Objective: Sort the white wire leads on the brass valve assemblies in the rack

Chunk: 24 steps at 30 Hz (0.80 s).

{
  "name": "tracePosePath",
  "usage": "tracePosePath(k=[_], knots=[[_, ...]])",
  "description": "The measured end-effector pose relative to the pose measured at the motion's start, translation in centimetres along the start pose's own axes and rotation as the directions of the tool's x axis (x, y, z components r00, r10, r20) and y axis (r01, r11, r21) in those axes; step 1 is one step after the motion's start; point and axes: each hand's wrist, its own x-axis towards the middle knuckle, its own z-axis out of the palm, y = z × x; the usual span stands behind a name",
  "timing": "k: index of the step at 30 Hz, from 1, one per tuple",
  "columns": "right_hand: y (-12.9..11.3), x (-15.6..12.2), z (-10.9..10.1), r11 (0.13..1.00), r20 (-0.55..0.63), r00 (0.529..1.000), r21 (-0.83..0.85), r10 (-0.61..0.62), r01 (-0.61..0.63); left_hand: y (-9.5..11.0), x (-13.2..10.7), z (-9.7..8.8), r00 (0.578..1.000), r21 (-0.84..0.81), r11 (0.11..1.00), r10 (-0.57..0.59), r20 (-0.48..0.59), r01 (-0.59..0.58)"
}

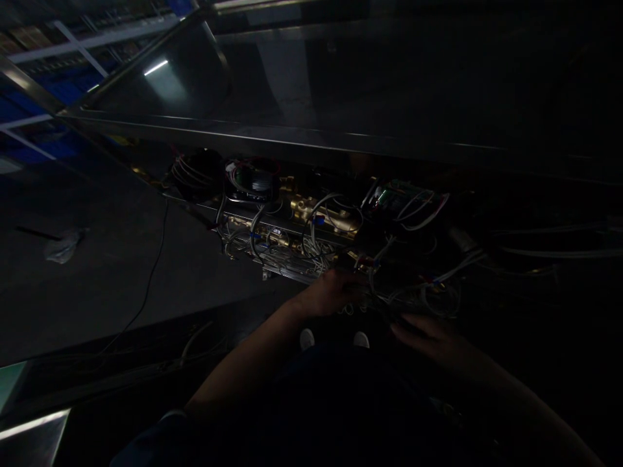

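Grey wires hang in loops along the front of a metal frame fitted with brass pipe fittings. My left hand is at the lower edge of these wires, its fingers curled inward. To its right, my right hand reaches up with bent fingers, close to a bundle of wires. Between the two hands there seems to be a dark strand, but deep shadow hides what the fingertips hold. A green circuit board with pale wires lies above my right hand.
A large dark glossy panel with a metal rim overhangs the wiring. Coiled black cables sit to the left. A thin cable trails across the floor beside a clear plastic scrap. Shelving stands far left.
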Motion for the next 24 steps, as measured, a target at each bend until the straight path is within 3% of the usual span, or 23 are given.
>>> tracePosePath(k=[2, 5, 12, 14, 17, 19, 21, 24], knots=[[0.0, 0.1, 0.4, 0.996, -0.059, 0.996, -0.056, -0.072, 0.069, 0.1, 0.0, 0.0, 1.0, 0.011, 1.0, -0.009, 0.009, 0.008], [0.0, 0.3, 0.8, 0.991, -0.029, 0.996, -0.104, -0.086, 0.082, 0.2, 0.2, -0.3, 1.0, 0.032, 0.999, -0.008, 0.022, 0.008], [-0.2, 0.3, 1.5, 0.989, -0.113, 0.984, -0.067, -0.14, 0.133, -0.1, 0.6, -1.0, 0.995, -0.013, 0.998, -0.058, 0.083, 0.059], [-0.7, 0.4, 1.2, 0.988, -0.24, 0.959, -0.067, -0.152, 0.14, -0.5, 0.3, -0.8, 0.994, 0.006, 0.997, -0.071, 0.084, 0.07], [-1.5, 1.7, 0.5, 0.981, -0.462, 0.868, -0.149, -0.179, 0.123, -0.4, -0.4, 0.1, 0.996, 0.037, 0.997, -0.067, 0.063, 0.065], [-1.7, 3.2, 0.5, 0.971, -0.48, 0.853, -0.211, -0.204, 0.114, 0.3, -1.1, 1.0, 0.999, 0.032, 0.999, -0.016, 0.038, 0.014], [-1.8, 4.9, 1.0, 0.971, -0.421, 0.884, -0.201, -0.204, 0.128, 0.9, -1.9, 2.0, 0.997, 0.049, 0.996, 0.077, 0.009, -0.077], [-1.3, 6.2, 2.1, 0.972, -0.398, 0.893, -0.184, -0.211, 0.148, 0.1, -3.7, 3.2, 0.972, 0.127, 0.963, 0.233, 0.044, -0.237]])
